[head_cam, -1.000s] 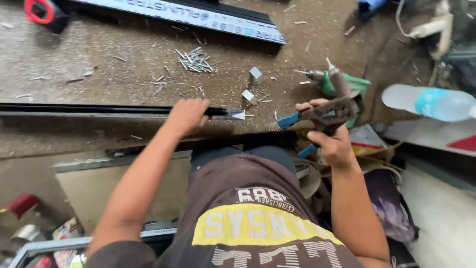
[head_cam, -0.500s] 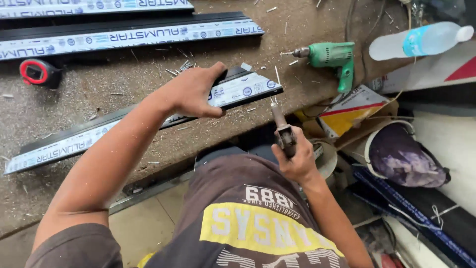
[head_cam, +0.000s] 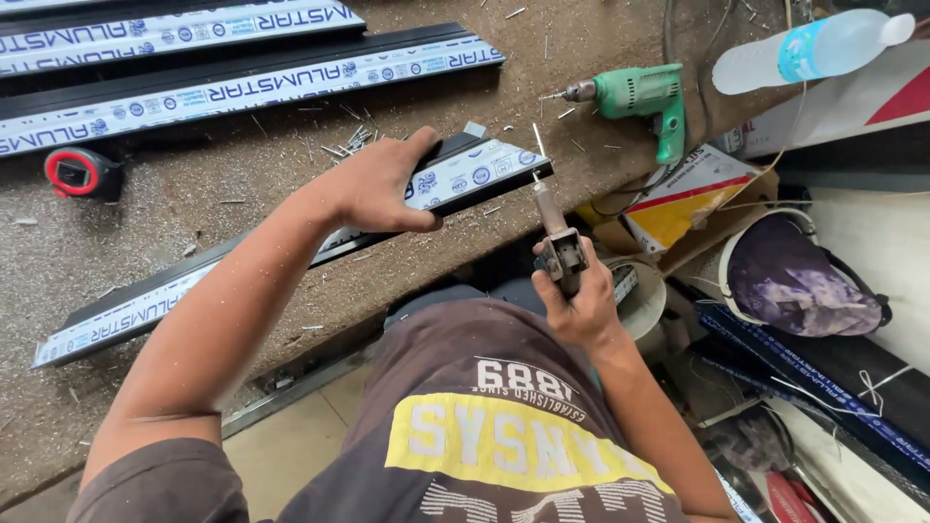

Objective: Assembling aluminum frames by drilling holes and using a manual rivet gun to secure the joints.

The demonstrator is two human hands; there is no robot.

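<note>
So we've got our left hand clamped over the top of a long black metal strip with a white printed film on it, fingers curled over the far edge and thumb wrapped round the near edge, a firm hold. The strip lies slanted across the bench, its right end sticking out just past the bench edge, near our chest.

Our right hand is closed tight round the handle of a small hand tool, fingers fully wrapped, tool pointing up. Its thin tip sits right at the cut end of the strip; we can't tell if it's actually touching.

Other stuff on the bench: two more strips of the same kind lying side by side along the far side, a red and black tape measure just beside them on the left, and a green electric drill lying on its side over to the right, well apart from our hands. Metal shavings all over the surface. A clear plastic water bottle lies at the top right, and there's a round white bucket with dark cloth in it down past the bench edge on the right.
</note>
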